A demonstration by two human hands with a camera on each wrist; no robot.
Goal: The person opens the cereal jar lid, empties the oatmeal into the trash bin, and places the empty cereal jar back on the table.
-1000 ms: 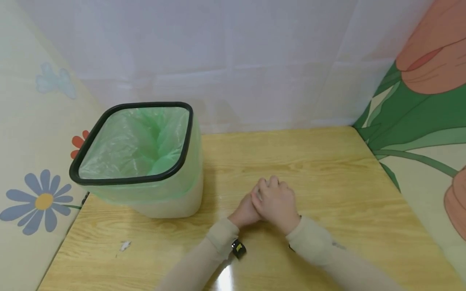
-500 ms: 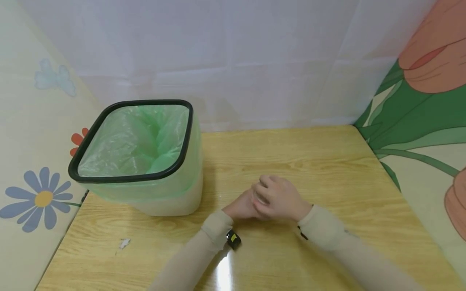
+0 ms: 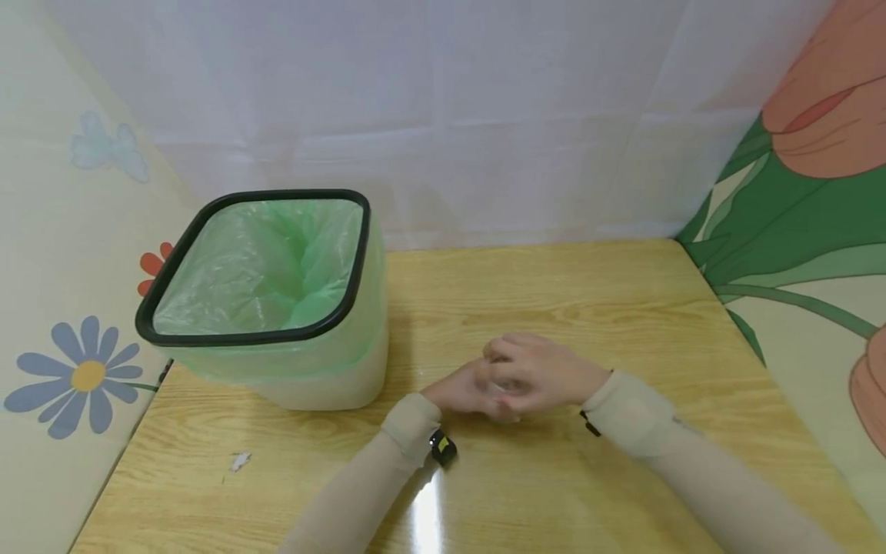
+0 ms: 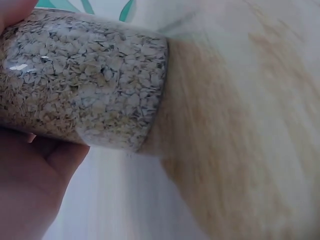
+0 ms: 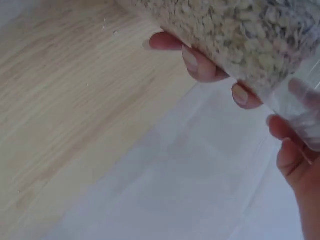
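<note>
- A clear jar [image 4: 95,75] is held between the two hands, to the right of the bin and over the near part of the table; from the head the fingers almost hide it, and whether it touches the wood I cannot tell
- It is packed with pale flakes [image 4: 120,92], oat-like, and seems likely to handle as fairly light but with some heft
- Its wall looks stiff and glossy, so probably slick to dry fingers; plastic or glass, I cannot tell, so best treated as breakable
- The good hold would be around the middle of the body, the other hand free for the clear end [image 5: 306,122], which shows no flakes; whether that is a lid is unclear
- The left hand [image 3: 458,390] curls round the body, thumb on one side and fingers on the other
- The right hand [image 3: 547,375] has bent fingers and seems to pinch the clear end with thumb and fingertips
- No brand, label or writing can be read on the jar's visible side; the black device [image 3: 443,448] at the left wrist carries a yellow patch too small to read
- Beyond are the wood-grain table [image 3: 588,292] and the bin [image 3: 339,388] with its green liner [image 3: 242,288] and black rim [image 3: 242,338]
</note>
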